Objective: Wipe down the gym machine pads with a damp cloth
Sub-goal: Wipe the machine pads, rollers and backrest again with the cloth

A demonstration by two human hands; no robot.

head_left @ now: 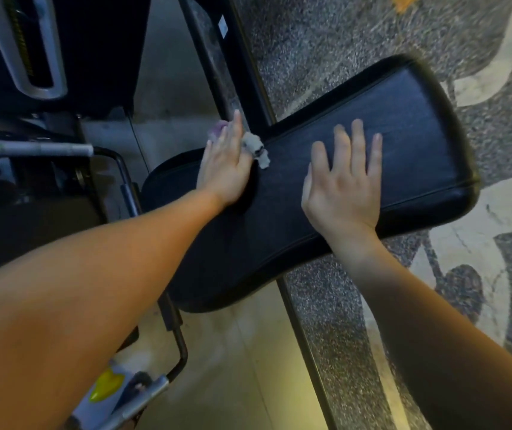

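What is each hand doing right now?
Left hand: open, fingers pressing the cloth onto the pad.
Right hand: open, flat on the pad.

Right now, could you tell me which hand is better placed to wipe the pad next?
Likely left: the left hand presses the cloth onto the black pad; the right hand lies flat on it, holding nothing.
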